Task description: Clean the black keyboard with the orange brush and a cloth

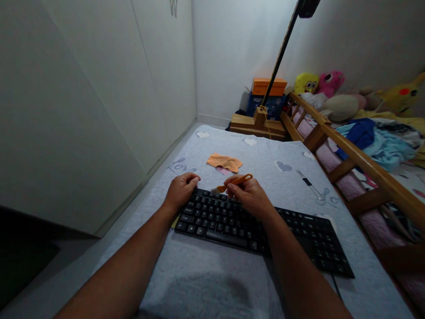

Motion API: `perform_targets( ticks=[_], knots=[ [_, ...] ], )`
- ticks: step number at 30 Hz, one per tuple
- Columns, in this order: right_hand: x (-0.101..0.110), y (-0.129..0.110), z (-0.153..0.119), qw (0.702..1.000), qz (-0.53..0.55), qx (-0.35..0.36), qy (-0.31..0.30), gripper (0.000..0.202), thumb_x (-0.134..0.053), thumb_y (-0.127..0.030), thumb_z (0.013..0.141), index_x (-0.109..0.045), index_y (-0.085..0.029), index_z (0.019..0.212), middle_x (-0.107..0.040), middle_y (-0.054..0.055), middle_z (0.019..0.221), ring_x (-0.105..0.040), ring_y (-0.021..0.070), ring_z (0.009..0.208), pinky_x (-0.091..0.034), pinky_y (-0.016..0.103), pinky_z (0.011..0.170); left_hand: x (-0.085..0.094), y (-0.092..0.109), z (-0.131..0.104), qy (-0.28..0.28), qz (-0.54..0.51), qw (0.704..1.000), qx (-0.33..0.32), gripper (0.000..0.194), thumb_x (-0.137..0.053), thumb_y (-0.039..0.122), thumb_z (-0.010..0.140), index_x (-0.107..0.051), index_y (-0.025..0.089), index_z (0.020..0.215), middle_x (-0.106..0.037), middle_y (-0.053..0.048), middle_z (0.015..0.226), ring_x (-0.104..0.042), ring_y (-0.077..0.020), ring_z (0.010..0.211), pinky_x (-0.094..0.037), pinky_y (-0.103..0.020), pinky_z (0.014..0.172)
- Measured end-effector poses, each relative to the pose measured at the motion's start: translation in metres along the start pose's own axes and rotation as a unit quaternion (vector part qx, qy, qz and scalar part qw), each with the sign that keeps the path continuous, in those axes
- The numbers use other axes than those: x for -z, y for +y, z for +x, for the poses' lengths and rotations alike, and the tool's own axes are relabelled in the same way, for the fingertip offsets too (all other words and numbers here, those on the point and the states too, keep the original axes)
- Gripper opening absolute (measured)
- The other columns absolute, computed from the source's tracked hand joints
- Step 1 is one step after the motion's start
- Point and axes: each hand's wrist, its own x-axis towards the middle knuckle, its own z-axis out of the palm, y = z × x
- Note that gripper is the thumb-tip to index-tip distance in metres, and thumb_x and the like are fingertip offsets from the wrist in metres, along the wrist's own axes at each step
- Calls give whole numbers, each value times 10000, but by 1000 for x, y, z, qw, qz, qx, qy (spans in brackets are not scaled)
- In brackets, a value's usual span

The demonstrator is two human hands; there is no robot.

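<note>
A black keyboard [227, 239] lies at a slant across the patterned cloth, its cable leaving at the lower right. My left hand [181, 191] is closed at the keyboard's far left corner, steadying its edge, with the fingertips partly hidden. In my right hand [248, 194] is a small brush [240, 179] with an orange handle, pinched between thumb and fingers. Its pale bristles point left, over the top row of keys. A strip of something yellowish shows beneath the keyboard's left edge. Beyond the hands lies a crumpled orange cloth [224, 162].
A thin metal tool with a black sleeve [306, 182] lies to the right on the pale blue covering [201, 275]. White cabinet doors [96, 81] stand on the left. A wooden bed rail [359, 160] runs along the right. A wooden stand [259, 124] with a pole is at the far end.
</note>
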Motion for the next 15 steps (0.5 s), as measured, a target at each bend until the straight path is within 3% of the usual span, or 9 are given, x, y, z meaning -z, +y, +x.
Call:
perform_targets(
  ticks=[8, 15],
  knots=[
    [-28, -7, -2, 993, -79, 88, -16, 144, -572, -150, 879, -707, -197, 893, -739, 29, 882, -670, 152, 821, -501, 280, 801, 1, 2, 0, -2, 4, 1000, -2, 271, -544, 387, 820, -708, 172, 809, -652, -9, 692, -597, -181, 671, -442, -292, 661],
    [-32, -2, -3, 980, -157, 120, -11, 167, -580, -122, 891, -725, -200, 916, -755, 54, 935, -686, 175, 888, -504, 303, 853, 0, -2, 1, -5, 2, 1000, -6, 280, -545, 396, 825, -712, 171, 821, -658, -13, 703, -604, -183, 675, -448, -291, 659]
  ],
)
